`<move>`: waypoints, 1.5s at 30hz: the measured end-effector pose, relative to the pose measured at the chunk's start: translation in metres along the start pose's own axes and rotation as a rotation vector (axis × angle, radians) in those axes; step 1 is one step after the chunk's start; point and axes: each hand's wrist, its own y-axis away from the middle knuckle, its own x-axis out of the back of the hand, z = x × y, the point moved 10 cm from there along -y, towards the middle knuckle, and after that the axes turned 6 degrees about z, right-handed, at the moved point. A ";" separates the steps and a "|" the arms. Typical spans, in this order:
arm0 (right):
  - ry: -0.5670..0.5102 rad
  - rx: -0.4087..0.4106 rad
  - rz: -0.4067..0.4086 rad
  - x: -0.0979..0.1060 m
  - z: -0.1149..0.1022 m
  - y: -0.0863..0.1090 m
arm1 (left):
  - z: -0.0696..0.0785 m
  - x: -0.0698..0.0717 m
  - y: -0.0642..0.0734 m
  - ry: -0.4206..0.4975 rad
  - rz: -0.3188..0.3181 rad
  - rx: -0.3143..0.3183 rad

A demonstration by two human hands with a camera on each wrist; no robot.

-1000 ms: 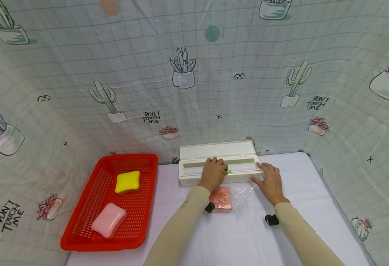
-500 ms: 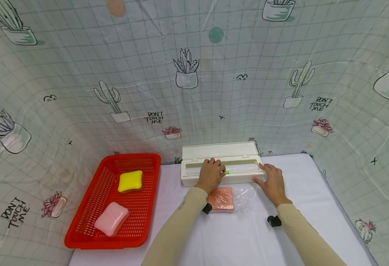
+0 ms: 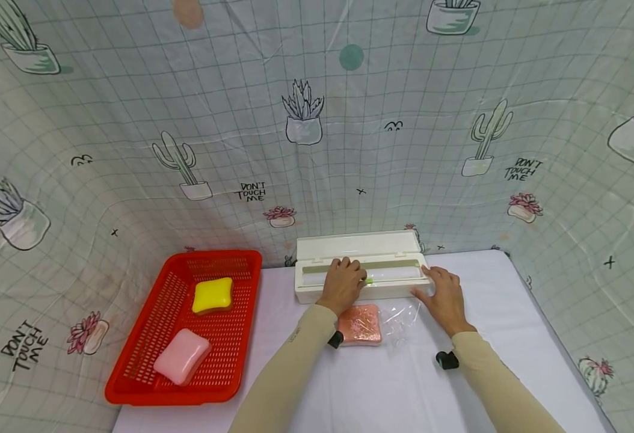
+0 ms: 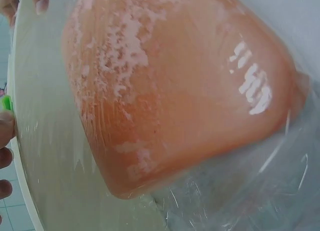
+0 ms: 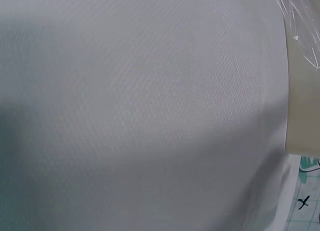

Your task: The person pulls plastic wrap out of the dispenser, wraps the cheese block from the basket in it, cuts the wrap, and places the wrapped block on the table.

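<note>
In the head view, your left hand point(image 3: 343, 284) has its fingers curled over the white box point(image 3: 387, 291), gripping the green slider point(image 3: 369, 281) at their tips. Your right hand point(image 3: 444, 294) grips the box's far right end, thumb on the front wall, fingers parted just enough to span it. The open lid point(image 3: 357, 243) stands beyond your fingers; the film-wrapped orange block point(image 3: 361, 325) lies nearer you, with loose clear film point(image 3: 399, 322) between your hands.

In the left wrist view, your left thumb touches the slider; the block sits well to its side.

In the right wrist view, you cannot tell how the fingers lie.
</note>
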 end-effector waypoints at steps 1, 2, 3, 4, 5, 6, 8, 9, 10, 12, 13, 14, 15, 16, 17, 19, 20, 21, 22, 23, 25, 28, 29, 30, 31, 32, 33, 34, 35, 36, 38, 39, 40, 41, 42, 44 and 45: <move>-0.001 0.006 0.005 0.001 -0.001 0.000 | 0.000 0.000 0.000 0.001 0.005 -0.002; -0.003 0.009 0.010 0.001 -0.001 0.001 | 0.000 0.000 0.000 0.002 0.007 -0.004; -0.004 0.011 0.013 0.001 -0.001 0.001 | 0.000 0.000 0.000 0.001 0.009 -0.006; -0.005 0.011 0.015 0.001 -0.001 0.001 | 0.000 0.000 0.000 0.000 0.010 -0.008; -0.006 0.010 0.015 0.001 -0.001 0.001 | 0.000 -0.001 0.001 -0.001 0.010 -0.009; -0.006 0.007 0.013 0.001 0.000 0.002 | 0.000 0.000 0.001 -0.005 0.007 -0.010; -0.005 -0.002 0.006 0.000 0.001 0.002 | 0.000 0.000 0.001 -0.010 0.005 -0.013; -0.004 -0.005 0.003 0.000 0.001 0.002 | 0.000 0.000 0.002 -0.014 -0.001 -0.013; -0.003 -0.009 0.001 -0.001 0.001 0.002 | 0.000 0.000 0.002 -0.019 -0.005 -0.015; -0.001 -0.013 -0.002 -0.001 0.002 0.002 | 0.000 0.000 0.003 -0.028 -0.014 -0.018; -0.001 -0.014 -0.002 -0.002 0.003 0.002 | 0.000 0.000 0.003 -0.031 -0.017 -0.019; -0.002 -0.013 -0.001 -0.002 0.003 0.002 | 0.000 0.000 0.003 -0.035 -0.024 -0.019; -0.003 -0.012 -0.001 -0.002 0.002 0.003 | -0.001 0.000 0.004 -0.037 -0.028 -0.020; -0.004 -0.011 -0.001 -0.002 0.002 0.003 | -0.001 0.001 0.004 -0.038 -0.028 -0.020; -0.006 -0.010 0.000 -0.002 0.002 0.003 | -0.002 0.001 0.004 -0.036 -0.029 -0.020; -0.007 -0.007 0.001 -0.002 0.001 0.003 | -0.003 0.002 0.005 -0.027 -0.031 -0.017; -0.007 -0.007 0.000 -0.003 0.001 0.003 | -0.003 0.003 0.006 -0.024 -0.033 -0.016; -0.007 -0.007 0.000 -0.003 0.001 0.003 | -0.004 0.003 0.006 -0.016 -0.037 -0.013; -0.008 -0.007 0.000 -0.003 0.001 0.003 | -0.005 0.003 0.007 -0.008 -0.039 -0.010; -0.008 -0.008 -0.001 -0.003 0.001 0.003 | -0.006 0.002 0.007 -0.001 -0.043 -0.009; -0.009 -0.009 -0.003 -0.004 0.001 0.003 | -0.006 0.002 0.008 0.009 -0.049 -0.009; -0.017 -0.011 -0.006 -0.006 0.002 0.003 | -0.008 0.001 0.009 0.010 -0.055 -0.013; -0.018 -0.011 -0.008 -0.006 0.002 0.003 | -0.008 0.001 0.010 0.007 -0.056 -0.015; -0.018 -0.011 -0.009 -0.007 0.002 0.003 | -0.009 0.000 0.010 0.004 -0.055 -0.015; -0.018 -0.012 -0.011 -0.007 0.002 0.003 | -0.010 0.000 0.011 0.000 -0.052 -0.017; -0.018 -0.011 -0.013 -0.008 0.002 0.003 | -0.011 -0.001 0.012 -0.002 -0.054 -0.017; -0.018 -0.011 -0.014 -0.008 0.001 0.003 | -0.011 0.000 0.012 -0.004 -0.049 -0.019; -0.016 -0.011 -0.015 -0.009 0.002 0.003 | -0.012 0.000 0.013 -0.002 -0.046 -0.019; -0.016 -0.011 -0.016 -0.009 0.001 0.003 | -0.013 0.000 0.013 -0.004 -0.044 -0.022; -0.017 -0.011 -0.017 -0.009 0.001 0.002 | -0.014 0.001 0.014 -0.008 -0.037 -0.026; -0.021 -0.010 -0.019 -0.009 0.000 0.002 | -0.017 0.002 0.015 -0.005 -0.031 -0.027; -0.023 -0.008 -0.021 -0.009 0.000 0.001 | -0.020 0.002 0.016 -0.002 -0.032 -0.024; -0.024 -0.006 -0.022 -0.008 0.000 0.001 | -0.023 0.002 0.018 0.004 -0.036 -0.017; -0.025 -0.005 -0.023 -0.008 0.000 0.001 | -0.026 0.001 0.019 0.015 -0.044 -0.006; -0.026 -0.004 -0.022 -0.007 0.001 0.001 | -0.029 0.001 0.021 0.021 -0.050 0.002; -0.028 -0.005 -0.015 -0.005 0.003 0.000 | -0.035 0.001 0.024 0.042 -0.063 0.022; -0.028 -0.006 -0.011 -0.004 0.005 0.000 | -0.038 0.000 0.025 0.049 -0.066 0.030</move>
